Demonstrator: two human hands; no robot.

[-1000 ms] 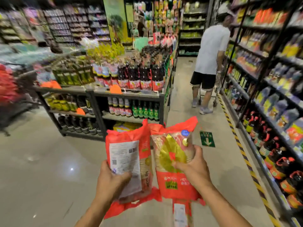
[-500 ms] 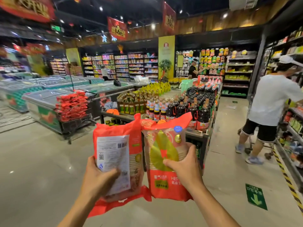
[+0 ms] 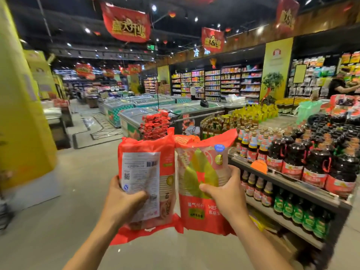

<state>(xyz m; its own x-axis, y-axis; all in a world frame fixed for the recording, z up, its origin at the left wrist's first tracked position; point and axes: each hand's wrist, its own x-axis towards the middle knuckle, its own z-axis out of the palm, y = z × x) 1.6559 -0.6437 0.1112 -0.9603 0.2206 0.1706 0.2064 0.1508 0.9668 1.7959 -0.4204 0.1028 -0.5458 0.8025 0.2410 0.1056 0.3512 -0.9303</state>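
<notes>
Both hands' fingers are hidden behind the packets, and the small print on the white label [image 3: 140, 172] is too blurred to read. At 6 o'clock the left hand [image 3: 124, 201] grips the left packet [image 3: 166, 152], thumb curled across the label. The right hand [image 3: 224, 193] grips the right packet [image 3: 196, 166], thumb on its clear window; the two glossy, crinkled red plastic packets stand upright and touch, with pale ribbed stacks inside. At 3 o'clock a shelf [image 3: 288, 184] carries rounded dark bottles [image 3: 294, 156], cut off at the frame's edge.

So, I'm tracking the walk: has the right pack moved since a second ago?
Yes. Gripped by the right hand, the right pack moved left against the bottle shelf: then before its front, now at its left end.
</notes>
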